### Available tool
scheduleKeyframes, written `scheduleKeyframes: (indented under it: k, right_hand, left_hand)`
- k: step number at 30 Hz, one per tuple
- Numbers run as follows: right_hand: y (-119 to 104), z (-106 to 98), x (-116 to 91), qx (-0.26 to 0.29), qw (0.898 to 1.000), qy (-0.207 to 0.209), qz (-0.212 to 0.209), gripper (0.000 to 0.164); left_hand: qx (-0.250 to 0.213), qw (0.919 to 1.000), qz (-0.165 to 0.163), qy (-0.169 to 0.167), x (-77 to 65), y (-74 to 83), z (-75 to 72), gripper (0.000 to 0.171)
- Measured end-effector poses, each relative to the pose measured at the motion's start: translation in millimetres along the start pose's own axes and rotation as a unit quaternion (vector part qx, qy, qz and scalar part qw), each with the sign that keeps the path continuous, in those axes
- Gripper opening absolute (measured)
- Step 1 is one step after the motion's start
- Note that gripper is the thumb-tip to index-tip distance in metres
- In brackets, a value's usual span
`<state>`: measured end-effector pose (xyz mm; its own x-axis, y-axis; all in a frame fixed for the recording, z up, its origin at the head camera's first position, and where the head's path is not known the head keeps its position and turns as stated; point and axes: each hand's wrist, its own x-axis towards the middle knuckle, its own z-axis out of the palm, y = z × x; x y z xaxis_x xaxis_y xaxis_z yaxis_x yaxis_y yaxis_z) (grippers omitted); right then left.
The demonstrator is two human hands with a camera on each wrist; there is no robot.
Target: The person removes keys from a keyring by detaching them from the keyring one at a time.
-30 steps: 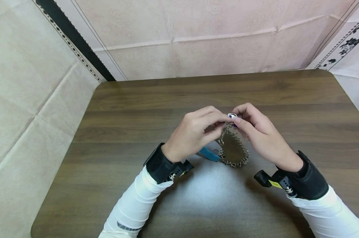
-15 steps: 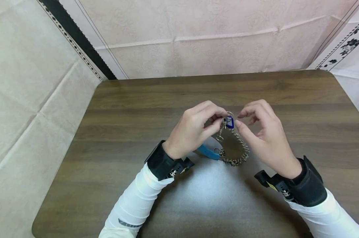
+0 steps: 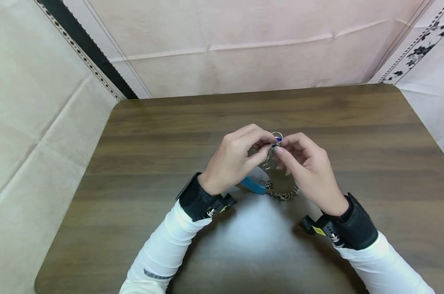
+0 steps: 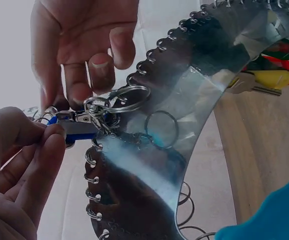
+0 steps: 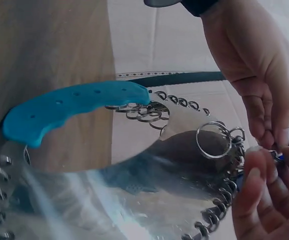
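My left hand and right hand meet over the table, fingertips almost together. Between them is a blue-edged tag with a metal clip, pinched by the left thumb and finger. From the other side the right thumb and forefinger pinch near the same clip, partly covering it. Below hangs a shiny curved metal plate with a turquoise handle. Many small metal rings run along its edge. A larger split ring lies beside the tag.
A brown wooden table spreads underneath. Pale patterned cloth covers the walls behind and at the sides. In the left wrist view a yellow, red and green object shows past the plate, its kind unclear.
Both hands were at the tag a second ago. Half a second ago the right hand stood apart on the right. Now it has come back left and pinches beside the left fingers.
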<state>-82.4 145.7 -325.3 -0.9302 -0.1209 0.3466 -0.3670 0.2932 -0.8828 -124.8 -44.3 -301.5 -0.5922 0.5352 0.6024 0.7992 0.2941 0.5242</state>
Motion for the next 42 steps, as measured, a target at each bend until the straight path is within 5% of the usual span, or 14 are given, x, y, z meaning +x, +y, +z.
scheduleKeyframes:
  k: [11,19,33,42]
  right_hand:
    - [15.0,10.9,-4.9,0.150,0.987,0.028,-0.055,0.010]
    - [18.2,17.9,0.2,0.147,0.984,-0.004,-0.101,0.009]
    - [15.0,11.9,6.1,0.167,0.980,-0.004,-0.106,0.005]
    - [12.1,9.9,12.2,0.175,0.979,-0.026,-0.103,0.006]
  left_hand:
    - [0.007,0.9998,0.001,-0.018,0.6,0.8,4.4,0.010]
    - [-0.003,0.9985,-0.051,-0.021,-10.0,1.0,-2.2,0.017]
    - [-0.060,0.9917,-0.113,-0.015,-13.6,-2.6,2.1,0.023]
    - [-0.074,0.9914,-0.107,0.008,-15.6,-12.3,4.6,0.016]
